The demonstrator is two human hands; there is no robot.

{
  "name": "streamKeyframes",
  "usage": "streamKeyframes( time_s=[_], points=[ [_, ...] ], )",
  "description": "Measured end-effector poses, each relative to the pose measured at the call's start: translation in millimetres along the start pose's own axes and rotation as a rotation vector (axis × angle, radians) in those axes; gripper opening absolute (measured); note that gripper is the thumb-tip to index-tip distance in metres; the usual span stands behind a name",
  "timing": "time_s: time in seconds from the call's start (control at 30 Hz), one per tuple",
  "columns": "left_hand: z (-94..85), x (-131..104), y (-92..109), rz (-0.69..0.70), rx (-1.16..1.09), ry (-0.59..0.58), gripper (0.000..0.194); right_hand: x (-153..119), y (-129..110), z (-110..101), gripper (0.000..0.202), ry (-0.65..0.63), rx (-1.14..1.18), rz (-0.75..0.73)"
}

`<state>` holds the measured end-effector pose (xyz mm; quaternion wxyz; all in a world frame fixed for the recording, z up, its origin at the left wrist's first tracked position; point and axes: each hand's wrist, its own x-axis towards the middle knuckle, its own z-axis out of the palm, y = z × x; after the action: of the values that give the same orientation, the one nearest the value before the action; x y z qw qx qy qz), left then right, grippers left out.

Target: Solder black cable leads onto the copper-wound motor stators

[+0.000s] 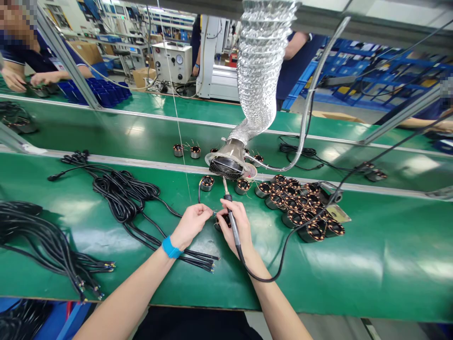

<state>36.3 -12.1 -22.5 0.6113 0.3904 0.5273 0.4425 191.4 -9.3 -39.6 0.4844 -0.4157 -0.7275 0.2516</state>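
My left hand [194,223], with a blue band on its wrist, pinches a thin wire beside a stator [218,225] in front of me. The soldering iron [231,219] lies in my right hand [238,222], its tip pointing up and away toward the fume extractor fan [226,166]. Fingers of the right hand also rest against that stator, which they partly cover. Just behind, one stator [207,182] has a dark cable joined to it, and another [242,186] stands to its right.
Bundled black cables [122,198] lie left, more [38,236] at the far left. Many stators [293,203] are grouped right. A silver duct [258,61] hangs down centrally; the iron's cord loops right. Across the line, a person's hands [44,78] work near blue parts [95,92].
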Motion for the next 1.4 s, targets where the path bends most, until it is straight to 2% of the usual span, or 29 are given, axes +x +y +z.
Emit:
streamKeyframes(
  time_s=[0.27, 0.5, 0.73, 0.9, 1.1, 1.4],
  points=[
    [-0.7, -1.5, -1.0, 0.016, 0.015, -0.005, 0.026, 1.2, -5.0, 4.0, 0.045, 0.091, -0.01, 0.102],
    [1.1, -1.8, -5.8, 0.091, 0.1, 0.003, 0.02, -3.8, -8.8, 9.9, 0.043, 0.174, -0.077, 0.11],
    [1.3, -2.2, -10.4, 0.173, 0.171, 0.022, 0.019, -8.7, -13.8, 2.9, 0.034, 0.272, -0.142, 0.039],
    [1.5, -2.4, -10.7, 0.189, 0.197, 0.037, 0.021, -20.0, -17.9, -10.5, 0.02, 0.378, -0.194, -0.129],
    [1.5, -2.2, -12.1, 0.195, 0.226, 0.062, 0.02, -26.7, -17.6, -15.9, 0.027, 0.361, -0.103, -0.199],
    [1.9, -2.1, -11.5, 0.204, 0.233, 0.078, 0.019, -25.4, -15.8, -14.7, 0.03, 0.313, -0.068, -0.107]
  ],
)
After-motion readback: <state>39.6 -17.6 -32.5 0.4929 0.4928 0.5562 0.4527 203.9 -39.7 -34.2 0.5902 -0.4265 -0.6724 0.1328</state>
